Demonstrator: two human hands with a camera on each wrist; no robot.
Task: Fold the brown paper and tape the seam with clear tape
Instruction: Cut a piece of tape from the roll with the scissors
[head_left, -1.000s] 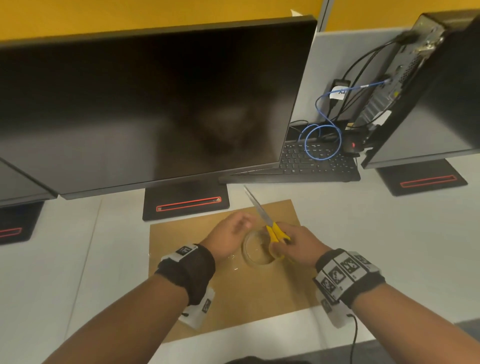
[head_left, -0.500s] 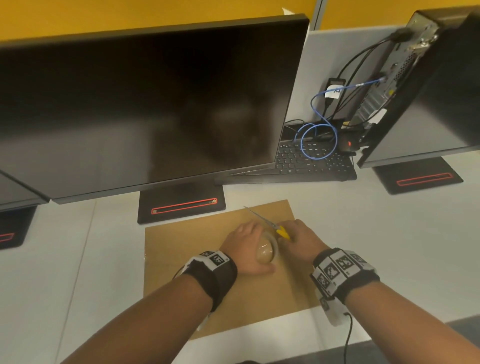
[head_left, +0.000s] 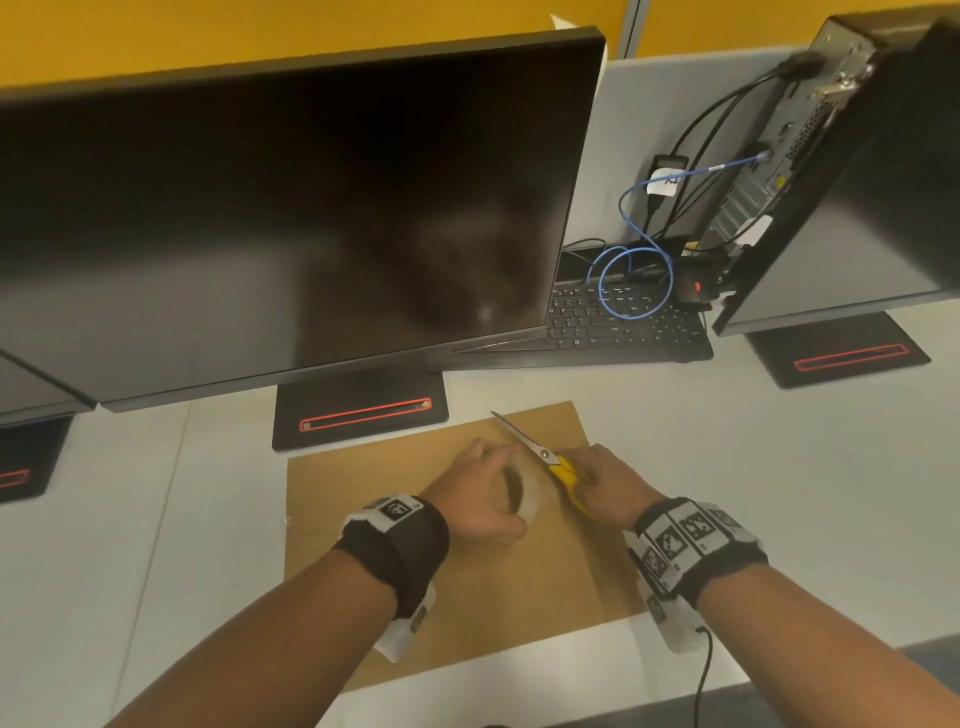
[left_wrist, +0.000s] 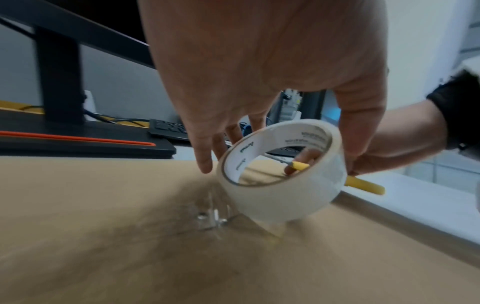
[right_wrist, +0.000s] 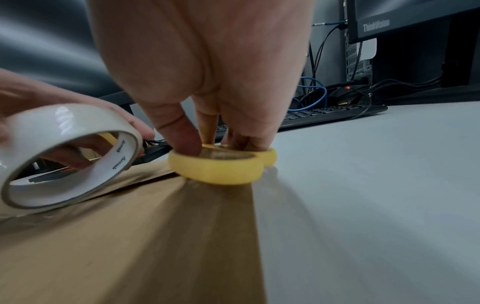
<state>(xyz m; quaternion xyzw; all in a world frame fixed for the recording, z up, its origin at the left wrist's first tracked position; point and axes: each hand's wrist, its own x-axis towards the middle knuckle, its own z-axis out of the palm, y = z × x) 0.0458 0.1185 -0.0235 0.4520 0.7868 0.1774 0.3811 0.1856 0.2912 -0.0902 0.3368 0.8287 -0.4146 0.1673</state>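
On the desk (head_left: 779, 467) right in front of the big monitor (head_left: 291, 208), I've got the brown paper (head_left: 363, 499) lying flat with both hands working over its far right part. My left hand (head_left: 480, 499) is wrapped around the roll of clear tape (head_left: 524, 493), thumb on one side and fingers over the other, tipping it on its edge so only the bottom rim meets the paper. I'd guess I'm keeping it low like that so the loose end goes straight onto the seam without flapping around. My right hand (head_left: 605, 483) is pinching the yellow handles of the scissors (head_left: 550, 460), fingers curled tight on the loops, with them lying flat on the paper and blades pointing away toward the monitor base. Probably parked there so they're ready for the cut.

Funny how different the views are. From the head cam you can't really see any tape on the paper at all. Left wrist view shows a crinkly shiny strip of tape (left_wrist: 210, 218) stuck down just beside the roll. Right wrist view shows a fold line (right_wrist: 145, 179) running across the sheet under the handles. Whether the blades are apart, can't tell.
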